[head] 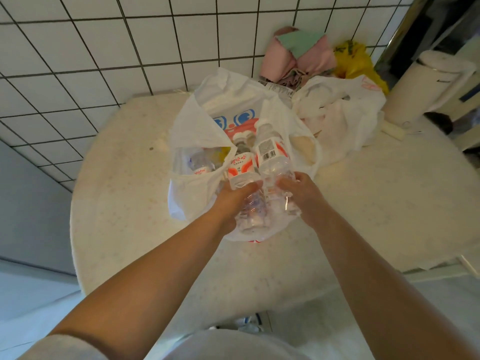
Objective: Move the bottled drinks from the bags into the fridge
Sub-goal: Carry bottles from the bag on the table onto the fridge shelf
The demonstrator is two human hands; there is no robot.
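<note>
Lifting bottles from white bag [207,126], frame centre | left hand [231,201] grips left bottle [241,170], right hand [298,196] grips right bottle [272,154] | next: carry both to fridge, unseen

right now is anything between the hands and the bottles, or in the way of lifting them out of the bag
Nothing visible. The left hand and right hand each already grip a water bottle by its lower end, above the open white bag. The bag's mouth is spread wide. The fridge is out of view.
</note>
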